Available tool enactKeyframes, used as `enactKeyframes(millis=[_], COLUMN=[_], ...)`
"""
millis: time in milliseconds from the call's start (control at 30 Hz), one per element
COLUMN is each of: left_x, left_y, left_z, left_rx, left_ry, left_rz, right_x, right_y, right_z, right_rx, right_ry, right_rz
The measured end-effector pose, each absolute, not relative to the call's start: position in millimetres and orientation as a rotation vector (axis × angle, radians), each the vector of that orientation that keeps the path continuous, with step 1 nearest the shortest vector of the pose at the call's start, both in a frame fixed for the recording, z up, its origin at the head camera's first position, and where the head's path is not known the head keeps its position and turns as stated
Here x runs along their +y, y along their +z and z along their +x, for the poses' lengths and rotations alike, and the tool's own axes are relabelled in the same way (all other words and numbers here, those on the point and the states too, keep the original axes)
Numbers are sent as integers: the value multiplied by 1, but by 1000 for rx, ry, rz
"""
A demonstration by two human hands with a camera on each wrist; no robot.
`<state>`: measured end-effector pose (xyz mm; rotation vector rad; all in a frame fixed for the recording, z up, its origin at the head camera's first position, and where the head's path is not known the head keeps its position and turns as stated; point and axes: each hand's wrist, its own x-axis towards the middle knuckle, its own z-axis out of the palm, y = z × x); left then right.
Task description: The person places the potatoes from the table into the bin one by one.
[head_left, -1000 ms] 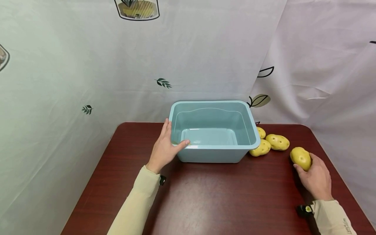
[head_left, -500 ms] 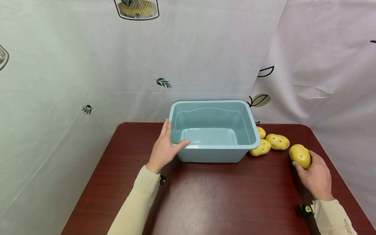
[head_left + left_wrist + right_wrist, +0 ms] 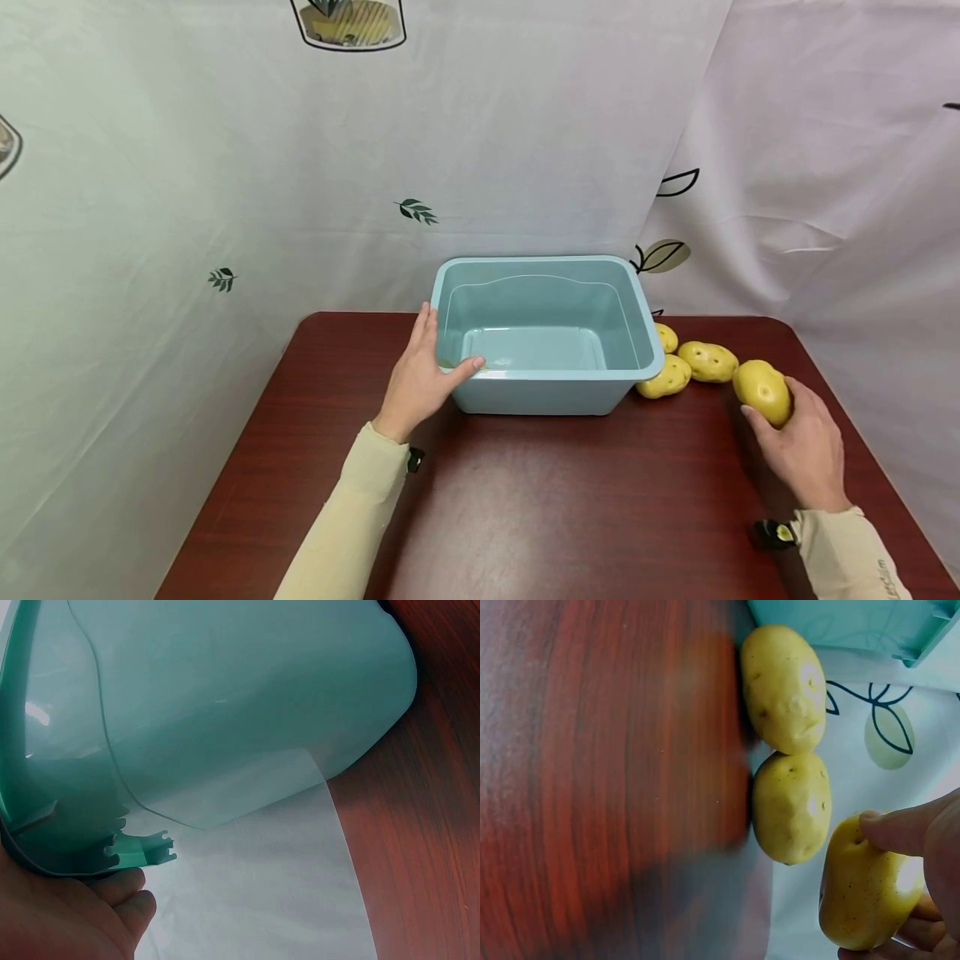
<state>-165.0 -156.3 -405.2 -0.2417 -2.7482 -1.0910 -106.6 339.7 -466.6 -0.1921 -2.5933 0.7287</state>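
My left hand (image 3: pixel 422 379) grips the front left corner of a light blue plastic basin (image 3: pixel 555 393), thumb on the front rim. In the left wrist view, fingertips (image 3: pixel 135 907) show beneath the basin's rim. At the table's right side, my right hand (image 3: pixel 806 450) holds a yellow potato (image 3: pixel 762 392) between thumb and fingers. The right wrist view shows this potato (image 3: pixel 866 889) apart from two others, with the thumb on its side. Left of it lie a potato (image 3: pixel 708 362), another potato (image 3: pixel 666 379) and a partly hidden potato (image 3: pixel 667 337), beside the basin's right side.
The basin stands on a dark red wooden table (image 3: pixel 525 500) near its back edge, its inside bare. Behind the table hangs a pale cloth (image 3: pixel 525 150) with printed leaves. Each wrist wears a small black device (image 3: pixel 774 534).
My right hand and its potato have shifted slightly left and away from me, closer to the other potatoes. The left hand and basin stay where they were.
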Motion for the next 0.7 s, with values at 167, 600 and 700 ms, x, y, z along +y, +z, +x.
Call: enactKeyframes(millis=[167,600,700], left_x=[-157,-157,-157], left_y=[-406,-405,-405], left_z=[-165,-164,-165], left_rx=[-2744,-2747,-2749], left_ry=[-1095,-1101,-1103], left_rz=[-247,-246,-246], right_x=[337,327,325], right_y=[-463,-453,-450], right_z=[-108,-109,-109], right_rx=[-2565,-2515,-2512], right_ry=[731,733,733], right_rz=[-188,-140,-131])
